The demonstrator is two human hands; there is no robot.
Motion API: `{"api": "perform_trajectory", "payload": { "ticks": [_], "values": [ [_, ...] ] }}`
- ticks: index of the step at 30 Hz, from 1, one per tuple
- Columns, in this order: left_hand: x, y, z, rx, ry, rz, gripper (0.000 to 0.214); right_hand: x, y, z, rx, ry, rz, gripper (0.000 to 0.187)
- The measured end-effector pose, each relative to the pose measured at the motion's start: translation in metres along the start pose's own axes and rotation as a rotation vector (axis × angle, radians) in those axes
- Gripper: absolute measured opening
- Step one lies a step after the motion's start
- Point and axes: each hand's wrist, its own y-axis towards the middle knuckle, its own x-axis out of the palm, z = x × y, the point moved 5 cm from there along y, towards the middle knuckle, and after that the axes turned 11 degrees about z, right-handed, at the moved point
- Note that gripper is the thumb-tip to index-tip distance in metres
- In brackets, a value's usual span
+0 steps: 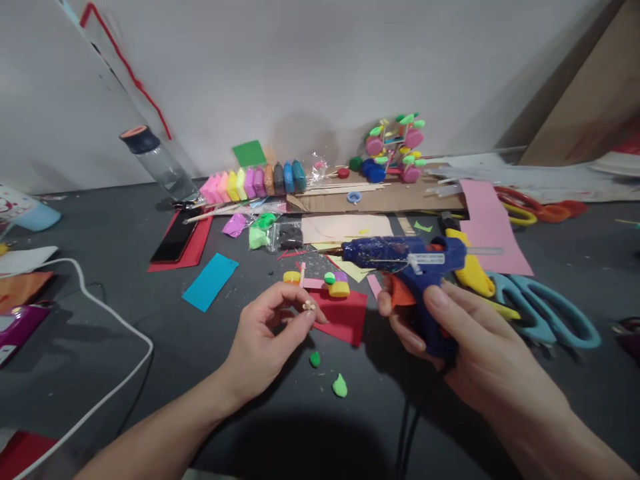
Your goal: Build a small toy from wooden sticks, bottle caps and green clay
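My right hand (455,320) is wrapped round the handle of a blue hot glue gun (380,253), fingers at its orange trigger (401,292). The nozzle points left, and a clear glue stick (485,251) juts from the back. Between thumb and fingertips, my left hand (270,333) pinches a small bunch of pale sticks (309,306), seen end-on. Just beyond it lie a pink strip (315,283), yellow clay discs (339,289) and a red paper sheet (345,317). Two green leaf-shaped clay pieces, one dark (315,359) and one light (340,385), rest nearer me.
Packets of coloured clay (250,183) stand in a row at the back beside a cardboard strip (330,202). A clay-and-stick model (395,150) is behind. Blue-handled scissors (555,313) and a yellow cutter (470,263) lie right; a phone (175,237) and bottle (163,163) are left.
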Motion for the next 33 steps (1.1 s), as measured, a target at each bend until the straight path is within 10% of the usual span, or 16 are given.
{"api": "perform_trajectory", "payload": {
  "ticks": [9, 19, 26, 33],
  "values": [
    [0.009, -0.001, -0.003, 0.237, 0.282, -0.034, 0.008, -0.015, -0.002, -0.021, -0.070, 0.023, 0.160, 0.042],
    [-0.002, -0.004, 0.015, 0.457, 0.435, 0.093, 0.018, -0.031, 0.003, -0.002, 0.073, -0.009, 0.052, 0.043],
    [0.022, -0.008, -0.002, 0.207, 0.751, -0.300, 0.007, -0.035, 0.000, -0.003, 0.034, -0.005, 0.056, 0.042],
    [0.037, 0.004, -0.012, 0.311, 1.059, -0.423, 0.016, -0.039, 0.002, 0.001, 0.015, 0.027, 0.016, 0.040]
  ]
}}
